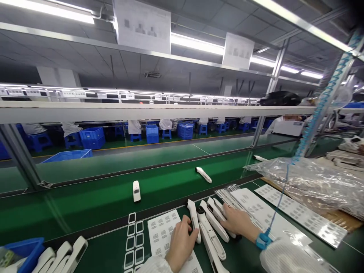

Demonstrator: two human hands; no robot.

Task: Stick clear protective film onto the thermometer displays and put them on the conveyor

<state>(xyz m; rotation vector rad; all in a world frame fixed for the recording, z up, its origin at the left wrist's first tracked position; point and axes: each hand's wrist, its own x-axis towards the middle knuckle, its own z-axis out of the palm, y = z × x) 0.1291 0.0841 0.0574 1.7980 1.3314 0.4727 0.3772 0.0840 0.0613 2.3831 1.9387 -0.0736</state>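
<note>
Several white handheld thermometers (212, 235) lie side by side on the bench in front of me. My left hand (182, 239) is over a sheet of printed labels (162, 229), fingers bent and thumb apart. Its thumb is at the lower end of the leftmost thermometer (193, 218) in the row; whether they touch is unclear. My right hand (237, 221), with a blue wrist strap (263, 239), is closed over the right end of the row, around a thermometer (218, 207) partly hidden beneath it. Rectangular white frames (130, 242) lie left of the label sheet.
Two thermometers (137, 191) (203, 174) rest apart on the green belt (167, 178). At lower left are more thermometers (75, 252) and a blue bin (35, 252). Further label sheets (301, 212), clear plastic wrap (321, 182) and a coiled blue cord (307, 132) are on the right.
</note>
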